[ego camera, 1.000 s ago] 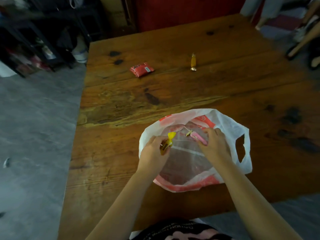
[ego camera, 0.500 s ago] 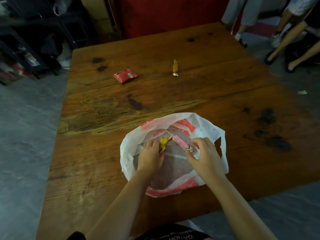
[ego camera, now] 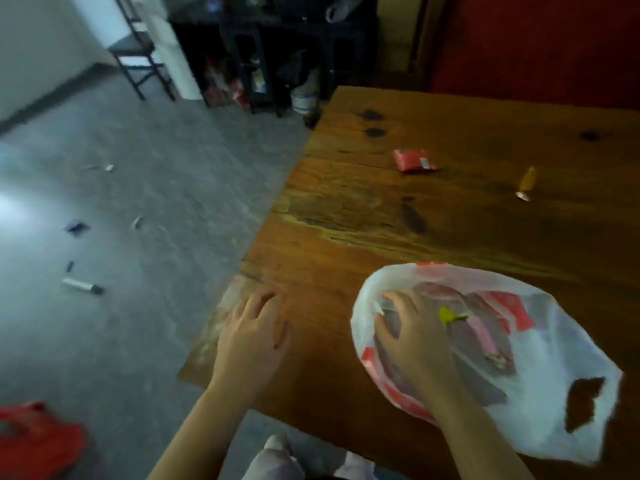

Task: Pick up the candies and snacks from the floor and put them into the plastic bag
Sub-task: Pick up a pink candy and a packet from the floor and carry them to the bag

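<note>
One wide-angle camera, worn on the head, looks forward and steeply down from close above the near left corner of the brown wooden counter (ego camera: 450,220). It is angled leftward: the counter fills the right side, grey concrete floor (ego camera: 121,202) the left. The left hand (ego camera: 251,336) and right hand (ego camera: 412,337) lie near, forearms entering from the bottom edge.

The bag (ego camera: 561,358) lies on the table (ego camera: 346,258), touching the right fingers (ego camera: 398,299). A candy (ego camera: 447,315) lies inside it, just right of them.
</note>
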